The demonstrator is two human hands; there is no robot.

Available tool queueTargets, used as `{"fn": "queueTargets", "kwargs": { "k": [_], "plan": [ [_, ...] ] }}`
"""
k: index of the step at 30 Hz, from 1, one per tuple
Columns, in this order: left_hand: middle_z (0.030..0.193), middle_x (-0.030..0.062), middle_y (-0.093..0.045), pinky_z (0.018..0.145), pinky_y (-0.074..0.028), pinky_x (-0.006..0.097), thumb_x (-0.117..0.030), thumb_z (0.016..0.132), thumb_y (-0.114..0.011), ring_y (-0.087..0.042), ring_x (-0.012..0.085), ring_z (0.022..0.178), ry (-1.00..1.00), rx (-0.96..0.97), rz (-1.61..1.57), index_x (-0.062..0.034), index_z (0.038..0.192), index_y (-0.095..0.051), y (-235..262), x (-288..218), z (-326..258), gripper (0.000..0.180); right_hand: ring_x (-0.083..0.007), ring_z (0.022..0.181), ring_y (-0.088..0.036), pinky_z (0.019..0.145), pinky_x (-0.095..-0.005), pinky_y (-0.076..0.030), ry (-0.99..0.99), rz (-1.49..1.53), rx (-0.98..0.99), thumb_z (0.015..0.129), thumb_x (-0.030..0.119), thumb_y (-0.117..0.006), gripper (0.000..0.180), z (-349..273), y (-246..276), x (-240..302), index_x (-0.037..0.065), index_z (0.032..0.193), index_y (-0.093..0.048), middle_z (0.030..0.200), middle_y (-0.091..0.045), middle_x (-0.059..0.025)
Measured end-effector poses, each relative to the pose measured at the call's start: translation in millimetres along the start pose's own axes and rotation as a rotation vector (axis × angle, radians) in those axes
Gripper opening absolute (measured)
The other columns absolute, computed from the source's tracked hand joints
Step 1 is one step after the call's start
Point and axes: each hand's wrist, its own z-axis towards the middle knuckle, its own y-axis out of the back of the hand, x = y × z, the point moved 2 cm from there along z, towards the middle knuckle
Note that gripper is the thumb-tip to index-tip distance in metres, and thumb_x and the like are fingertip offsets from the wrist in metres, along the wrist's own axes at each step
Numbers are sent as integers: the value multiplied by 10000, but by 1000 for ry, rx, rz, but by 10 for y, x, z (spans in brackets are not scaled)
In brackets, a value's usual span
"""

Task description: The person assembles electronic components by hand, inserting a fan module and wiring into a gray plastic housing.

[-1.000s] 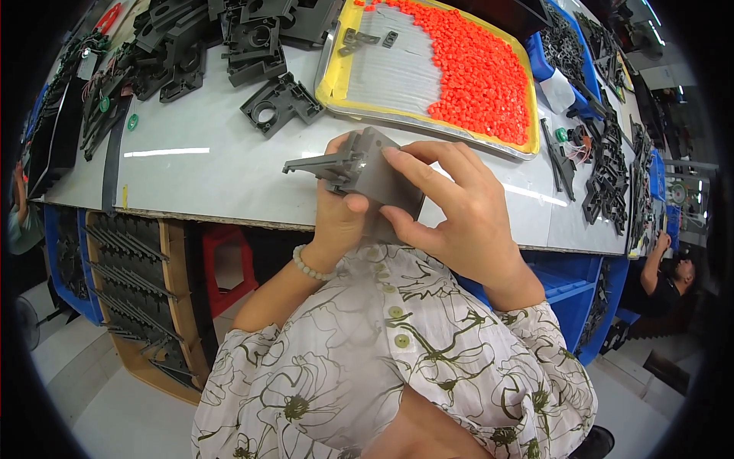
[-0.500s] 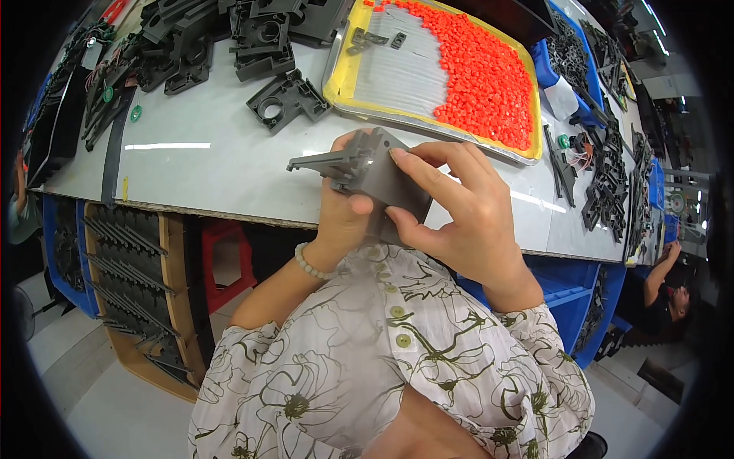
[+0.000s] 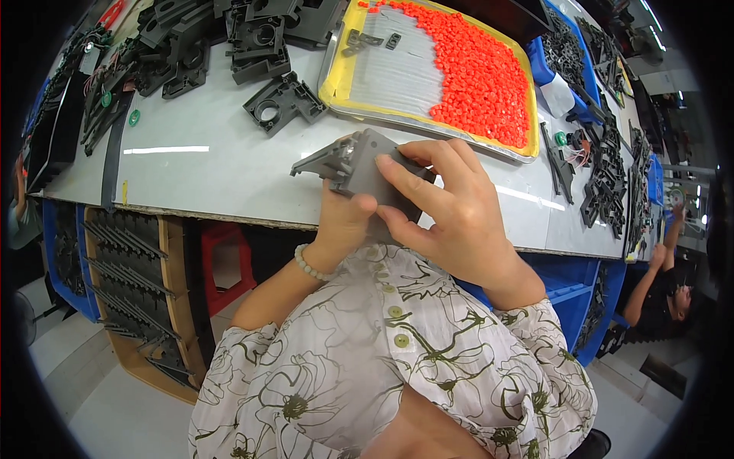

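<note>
- Grey plastic part (image 3: 359,164): angular moulded piece, held in the air just above the near edge of the worktable (image 3: 222,176), in front of the person's chest; a thin flat tab sticks out of it toward the left.
- Left hand (image 3: 342,222): under and behind the part, closed on its lower edge; thumb up on the near face; bead bracelet (image 3: 312,266) on the wrist.
- Right hand (image 3: 447,214): wrapped over the right side of the part; fingers (image 3: 417,157) curled over the top edge, thumb pressed on the near face; both hands closed on the same piece, touching each other.
- Yellow tray (image 3: 348,65): on the table beyond the hands, well apart from the part; a heap of small orange pieces (image 3: 474,65) fills its right half; a few small dark bits (image 3: 367,38) at its far left corner.
- Single grey housing with a round hole (image 3: 283,103): lies flat on the table between the tray and the held part, just left of the tray.
- Pile of dark grey moulded parts (image 3: 199,38): far left of the table.
- Black brackets (image 3: 608,164) and blue bins (image 3: 569,57): along the right of the table.
- Wooden rack of black strips (image 3: 130,283): under the table, left; red stool (image 3: 225,264) beside it.
- Another person's arm (image 3: 650,287): at the far right, clear of the hands.
</note>
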Motion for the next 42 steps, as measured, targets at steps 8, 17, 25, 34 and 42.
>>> {"fn": "queueTargets", "kwargs": {
  "k": [8,17,25,34,42],
  "plan": [
    [1188,118,-500,852,-500,378,-760,611,-527,-551,211,1010,-48,25,9,-41,1266,-355,90,0,24,987,-306,975,-504,830,-375,-436,-38,169,-66,584,297,-784,758,-44,21,-83,10,1217,-481,1108,-504,-151],
    [1158,114,-512,803,-517,388,-818,619,-403,-553,224,996,-93,-31,126,-34,1267,-353,114,-56,48,1017,-332,990,-500,846,-394,-417,-74,204,-113,515,381,-806,903,-175,-151,-166,-52,1211,-428,1103,-506,-171],
    [1065,118,-543,701,-517,364,-834,583,-399,-581,224,841,-108,-102,129,-21,1193,-396,49,-85,64,1016,-300,981,-510,836,-389,-416,-69,293,-153,520,371,-793,822,-178,-213,-198,-49,1150,-473,1057,-525,-152],
    [1066,117,-536,734,-505,364,-736,700,-514,-570,239,878,-105,-126,-50,-35,1196,-397,85,-122,59,867,-331,1004,-502,833,-404,-428,-59,294,-209,487,310,-824,851,-167,-266,-169,14,1198,-463,1128,-492,-169],
    [1175,160,-490,880,-478,404,-570,789,-500,-537,262,1032,-235,21,60,-30,1199,-433,108,-210,82,681,-267,1072,-467,895,-367,-391,-125,453,-193,623,382,-774,798,-224,-356,-225,4,1239,-435,1159,-471,-140]
  ]
}}
